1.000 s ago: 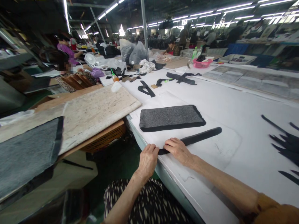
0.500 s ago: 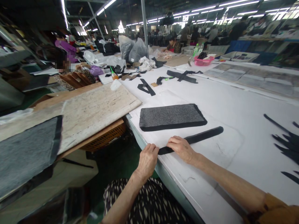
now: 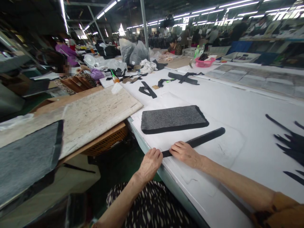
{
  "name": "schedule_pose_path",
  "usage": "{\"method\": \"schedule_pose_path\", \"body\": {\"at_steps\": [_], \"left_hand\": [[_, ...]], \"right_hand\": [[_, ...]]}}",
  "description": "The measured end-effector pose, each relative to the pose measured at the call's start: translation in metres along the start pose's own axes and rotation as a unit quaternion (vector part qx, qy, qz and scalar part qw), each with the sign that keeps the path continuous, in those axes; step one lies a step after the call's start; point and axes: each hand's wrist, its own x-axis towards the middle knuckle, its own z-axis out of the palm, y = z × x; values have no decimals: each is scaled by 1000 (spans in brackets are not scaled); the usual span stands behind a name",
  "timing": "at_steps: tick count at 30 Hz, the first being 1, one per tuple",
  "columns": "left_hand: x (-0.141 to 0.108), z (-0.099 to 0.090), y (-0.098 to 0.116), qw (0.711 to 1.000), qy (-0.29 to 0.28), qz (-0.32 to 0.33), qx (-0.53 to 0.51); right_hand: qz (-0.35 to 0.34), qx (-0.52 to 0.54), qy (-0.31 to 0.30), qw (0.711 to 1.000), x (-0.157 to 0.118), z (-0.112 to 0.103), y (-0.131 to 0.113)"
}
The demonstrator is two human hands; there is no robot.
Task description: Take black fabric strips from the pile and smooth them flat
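Observation:
A long black fabric strip (image 3: 206, 136) lies slantwise on the white tabletop (image 3: 237, 110), its near end at the table's edge. My left hand (image 3: 152, 161) pinches that near end, fingers closed. Just to the right, my right hand (image 3: 185, 153) has its fingers bent and pressed together on the same strip. The strip's far end lies flat on the table. Behind it rests a grey textile panel (image 3: 174, 117) with black edging along its front and right sides. Neither hand touches this panel.
More black strips (image 3: 291, 152) lie at the right. Black scraps (image 3: 148, 89) and a pink basket (image 3: 205, 62) are farther back. On the left, a worn board (image 3: 102, 107) carries a larger grey panel (image 3: 28, 158). A person in purple (image 3: 65, 52) is beyond.
Both hands still hold the strip in nearly the same place. The fingers have shifted slightly, and less of the strip shows between the hands. The whole view has moved a little.

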Motion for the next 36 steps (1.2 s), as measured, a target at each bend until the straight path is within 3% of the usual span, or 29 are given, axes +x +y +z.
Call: {"method": "schedule_pose_path", "body": {"at_steps": [17,24,29,32,34,36], "left_hand": [[4,-3,4,994,-21,77,77],[-12,3,-6,995,-14,88,48],[-33,7,-10,1000,16,21,12],[-43,13,-8,994,22,-84,-66],[-47,18,-6,967,47,-178,-175],[-46,22,-5,903,76,-272,-324]], "right_hand": [[0,-47,-33,998,8,-9,-5],[5,-50,-30,998,8,-9,-6],[7,-52,-41,998,6,-8,-5],[12,-48,-57,997,2,-8,-3],[20,-40,-61,997,1,-8,-4],[27,-32,-60,997,3,-7,-7]]}}
